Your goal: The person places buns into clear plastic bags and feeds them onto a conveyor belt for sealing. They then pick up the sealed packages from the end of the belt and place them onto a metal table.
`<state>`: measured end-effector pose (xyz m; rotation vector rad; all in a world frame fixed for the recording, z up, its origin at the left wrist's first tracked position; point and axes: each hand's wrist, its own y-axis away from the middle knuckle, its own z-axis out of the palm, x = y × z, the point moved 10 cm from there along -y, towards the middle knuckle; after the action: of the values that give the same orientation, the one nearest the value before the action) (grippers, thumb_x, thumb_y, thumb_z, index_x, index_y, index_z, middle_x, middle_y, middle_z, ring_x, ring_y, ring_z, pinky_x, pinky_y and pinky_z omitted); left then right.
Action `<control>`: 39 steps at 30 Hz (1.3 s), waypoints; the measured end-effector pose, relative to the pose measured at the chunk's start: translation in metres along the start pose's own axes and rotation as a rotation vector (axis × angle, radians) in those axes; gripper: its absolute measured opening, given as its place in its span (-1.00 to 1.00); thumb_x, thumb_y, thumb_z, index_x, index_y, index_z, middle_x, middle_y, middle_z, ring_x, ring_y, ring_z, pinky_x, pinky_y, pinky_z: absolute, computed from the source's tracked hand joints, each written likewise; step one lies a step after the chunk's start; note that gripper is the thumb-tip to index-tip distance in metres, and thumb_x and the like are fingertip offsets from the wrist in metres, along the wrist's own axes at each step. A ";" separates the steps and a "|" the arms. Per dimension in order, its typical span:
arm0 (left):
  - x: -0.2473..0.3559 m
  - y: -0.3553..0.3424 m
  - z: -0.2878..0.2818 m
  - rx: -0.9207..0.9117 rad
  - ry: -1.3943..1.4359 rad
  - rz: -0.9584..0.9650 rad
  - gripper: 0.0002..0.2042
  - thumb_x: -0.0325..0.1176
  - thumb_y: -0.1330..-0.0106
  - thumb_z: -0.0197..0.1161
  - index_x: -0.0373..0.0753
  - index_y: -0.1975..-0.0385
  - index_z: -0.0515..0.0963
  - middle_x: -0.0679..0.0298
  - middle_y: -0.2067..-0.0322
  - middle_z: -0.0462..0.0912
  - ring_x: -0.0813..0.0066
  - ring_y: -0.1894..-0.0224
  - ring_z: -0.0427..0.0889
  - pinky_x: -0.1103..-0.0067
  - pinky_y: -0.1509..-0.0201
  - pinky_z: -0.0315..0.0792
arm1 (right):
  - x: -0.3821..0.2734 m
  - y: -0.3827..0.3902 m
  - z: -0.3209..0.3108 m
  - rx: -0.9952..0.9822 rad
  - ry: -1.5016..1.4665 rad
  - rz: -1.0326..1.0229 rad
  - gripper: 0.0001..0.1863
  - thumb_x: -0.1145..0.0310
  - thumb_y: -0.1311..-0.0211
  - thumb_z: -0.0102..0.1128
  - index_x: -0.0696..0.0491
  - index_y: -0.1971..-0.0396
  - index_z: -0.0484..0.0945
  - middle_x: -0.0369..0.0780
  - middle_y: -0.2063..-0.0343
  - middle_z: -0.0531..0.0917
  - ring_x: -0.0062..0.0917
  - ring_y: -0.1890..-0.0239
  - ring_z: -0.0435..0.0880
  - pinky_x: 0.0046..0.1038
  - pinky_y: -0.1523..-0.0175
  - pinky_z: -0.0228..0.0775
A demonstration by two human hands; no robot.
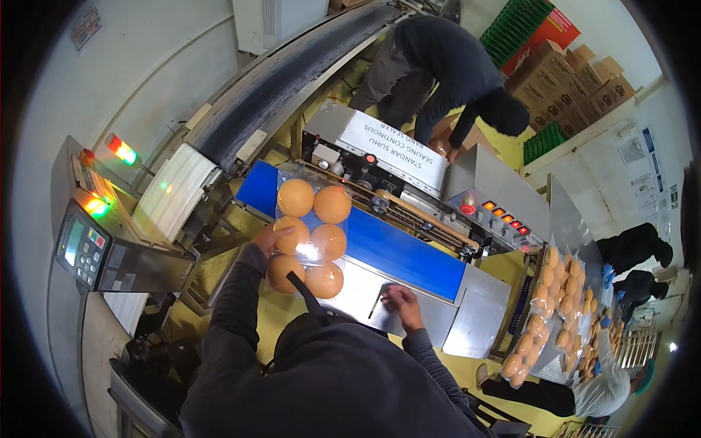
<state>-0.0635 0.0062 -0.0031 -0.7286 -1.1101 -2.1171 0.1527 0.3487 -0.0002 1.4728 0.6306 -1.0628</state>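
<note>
Blue belt (409,257) below, and the left hand (272,239) grips the six-bun bag (323,237) at the belt's left end; the right hand (404,305) curls above the metal ledge (356,283), contents unclear. Keeping plastic square to the sealing machine (504,188) should help.

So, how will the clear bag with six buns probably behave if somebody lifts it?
The clear bag will probably sag, since its film looks thin. It may be light for its size, as the round buns look like soft bread. Its shiny surface could slide easily on the smooth-looking blue belt.
</note>
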 end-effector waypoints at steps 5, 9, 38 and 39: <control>-0.020 0.023 0.000 0.093 0.183 0.135 -0.52 -0.37 -0.11 0.33 -0.31 -0.04 0.36 0.15 0.11 0.55 0.28 0.17 0.64 0.37 0.11 0.58 | -0.053 0.000 0.134 -0.330 0.075 0.030 -0.36 0.25 -0.25 0.15 0.07 -0.29 0.17 -0.13 -0.16 0.37 -0.52 -0.06 0.44 -0.46 -0.07 0.35; -0.024 0.060 -0.018 0.220 0.266 0.206 -0.50 -0.39 -0.10 0.33 -0.31 -0.06 0.34 0.13 0.12 0.55 0.30 0.13 0.62 0.39 0.11 0.57 | -0.044 -0.011 0.166 -0.499 0.295 0.065 -0.31 0.18 -0.25 0.15 0.06 -0.32 0.12 -0.15 -0.21 0.32 -0.52 -0.12 0.42 -0.47 -0.09 0.35; -0.076 0.455 -0.461 1.701 -1.461 -0.579 -0.64 -0.03 -0.25 -0.02 -0.14 0.36 0.64 0.12 0.35 0.65 0.18 0.29 0.67 0.23 0.25 0.52 | -0.021 -0.011 0.160 -0.591 0.321 0.140 -0.62 0.38 -0.30 0.08 0.17 -0.08 0.42 -0.13 0.12 0.60 -0.46 0.13 0.62 -0.46 -0.05 0.43; -0.107 0.408 -0.452 1.613 -1.608 -0.383 -0.62 0.01 -0.24 -0.01 -0.14 0.36 0.62 0.14 0.38 0.64 0.25 0.30 0.65 0.26 0.29 0.52 | -0.016 -0.013 0.149 -0.570 0.254 0.153 -0.62 0.38 -0.29 0.08 0.17 -0.09 0.42 -0.14 0.12 0.60 -0.46 0.14 0.62 -0.46 -0.04 0.44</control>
<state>0.2271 -0.5315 -0.0958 -1.1912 -3.0829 0.2417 0.0956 0.2102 0.0174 1.1328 0.8980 -0.5156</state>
